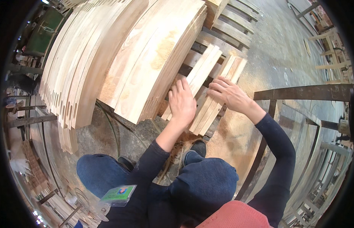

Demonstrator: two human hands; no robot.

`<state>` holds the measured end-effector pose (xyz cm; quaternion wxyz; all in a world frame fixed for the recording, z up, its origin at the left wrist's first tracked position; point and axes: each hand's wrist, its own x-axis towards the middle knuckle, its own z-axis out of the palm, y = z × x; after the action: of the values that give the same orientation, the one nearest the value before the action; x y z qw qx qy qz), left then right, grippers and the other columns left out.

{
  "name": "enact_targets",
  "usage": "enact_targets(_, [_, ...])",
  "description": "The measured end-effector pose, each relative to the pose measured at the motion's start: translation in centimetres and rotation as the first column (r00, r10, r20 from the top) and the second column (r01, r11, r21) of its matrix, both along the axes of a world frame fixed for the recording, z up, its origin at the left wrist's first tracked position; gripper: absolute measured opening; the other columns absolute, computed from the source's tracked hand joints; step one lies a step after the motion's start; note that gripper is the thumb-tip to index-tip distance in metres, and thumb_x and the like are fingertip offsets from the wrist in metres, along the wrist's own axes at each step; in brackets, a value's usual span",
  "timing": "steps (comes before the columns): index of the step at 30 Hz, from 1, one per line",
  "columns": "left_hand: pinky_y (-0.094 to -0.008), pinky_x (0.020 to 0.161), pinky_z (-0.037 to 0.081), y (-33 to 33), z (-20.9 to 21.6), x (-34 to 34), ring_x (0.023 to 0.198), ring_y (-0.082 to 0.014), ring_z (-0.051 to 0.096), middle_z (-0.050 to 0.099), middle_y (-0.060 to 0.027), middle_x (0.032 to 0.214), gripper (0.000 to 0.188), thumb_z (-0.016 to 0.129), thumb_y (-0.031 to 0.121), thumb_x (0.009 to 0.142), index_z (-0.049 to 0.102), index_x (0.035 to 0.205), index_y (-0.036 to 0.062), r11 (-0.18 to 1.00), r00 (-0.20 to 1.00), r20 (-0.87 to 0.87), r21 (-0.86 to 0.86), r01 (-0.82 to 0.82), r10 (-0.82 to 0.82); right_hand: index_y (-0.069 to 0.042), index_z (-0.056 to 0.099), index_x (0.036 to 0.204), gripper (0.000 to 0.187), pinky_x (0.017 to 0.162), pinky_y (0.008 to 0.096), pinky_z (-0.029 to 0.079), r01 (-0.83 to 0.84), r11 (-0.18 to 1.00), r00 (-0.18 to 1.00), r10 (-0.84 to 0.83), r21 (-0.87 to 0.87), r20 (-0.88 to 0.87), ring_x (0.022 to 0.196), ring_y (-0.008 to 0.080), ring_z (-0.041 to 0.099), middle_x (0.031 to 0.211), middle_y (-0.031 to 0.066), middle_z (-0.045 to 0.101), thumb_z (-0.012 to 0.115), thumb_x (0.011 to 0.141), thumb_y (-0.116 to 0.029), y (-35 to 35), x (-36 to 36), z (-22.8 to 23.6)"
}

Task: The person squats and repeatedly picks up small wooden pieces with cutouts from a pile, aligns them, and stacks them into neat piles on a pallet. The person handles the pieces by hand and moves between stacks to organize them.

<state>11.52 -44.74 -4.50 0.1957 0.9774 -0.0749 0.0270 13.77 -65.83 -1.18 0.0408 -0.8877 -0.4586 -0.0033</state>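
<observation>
Two bent knees of yours face the pallet's near edge, with one shoe just beside it; a strip slipping off there could land on your toes. Your left hand lies over the left strips, beside the board stack. Your right hand curls over the right strips, along the pallet's right edge, their ends reaching its near edge. I can't tell whether either grip is closed. Uneven pressure could fan the loose strips apart; the gaps between slats could catch an end or your fingers. The pallet is slatted wood, dusted with sawdust, which might make footing slick on the concrete floor. Right of you stands a dark metal frame; farther off, pale wooden frames.
</observation>
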Motion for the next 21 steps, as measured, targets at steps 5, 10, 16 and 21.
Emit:
enact_targets(5, [-0.0493,0.093,0.045,-0.5,-1.4,-0.4,0.110,-0.0410,0.054,0.051,-0.0225,0.119,0.082,0.079,0.015,0.073,0.033,0.139,-0.0024,0.998,0.997,-0.070,-0.064,0.019,-0.023,-0.014,0.059,0.122,0.046,0.120,0.0437,0.029,0.014,0.999,1.000,-0.013,-0.049,0.008,0.121,0.0231,0.052,0.112,0.0037,0.057,0.068,0.078,-0.007,0.0,0.1,-2.8])
enact_targets(10, [-0.0487,0.088,0.048,-0.2,-1.3,1.4,0.102,-0.0400,0.059,0.057,-0.0216,0.112,0.074,0.079,0.019,0.072,0.040,0.132,-0.0022,0.993,0.995,-0.094,-0.119,0.013,-0.024,-0.016,0.060,0.109,0.029,0.115,0.0400,0.034,-0.028,0.985,0.999,0.025,-0.169,-0.020,0.113,0.0180,0.055,0.106,-0.0007,0.058,0.064,0.081,-0.007,0.3,1.9,-1.5])
enact_targets(16, [-0.0475,0.083,0.049,0.8,2.7,0.7,0.098,-0.0378,0.063,0.060,-0.0198,0.108,0.067,0.078,0.022,0.072,0.046,0.127,-0.0007,0.986,0.997,-0.066,-0.165,0.030,-0.042,-0.015,0.059,0.107,0.032,0.109,0.0362,0.038,0.062,0.985,0.996,-0.052,-0.159,0.067,0.108,0.0174,0.055,0.103,-0.0017,0.057,0.066,0.077,-0.008,0.2,-0.3,2.9])
enact_targets(21, [-0.0450,0.083,0.046,0.4,6.7,-0.5,0.099,-0.0347,0.061,0.058,-0.0180,0.108,0.065,0.080,0.017,0.072,0.046,0.124,-0.0021,0.984,0.997,0.075,-0.179,0.016,-0.003,-0.015,0.060,0.111,0.031,0.111,0.0376,0.037,0.092,0.989,0.993,-0.082,-0.118,0.087,0.111,0.0176,0.055,0.108,-0.0018,0.057,0.063,0.081,-0.012,1.7,-1.6,5.6])
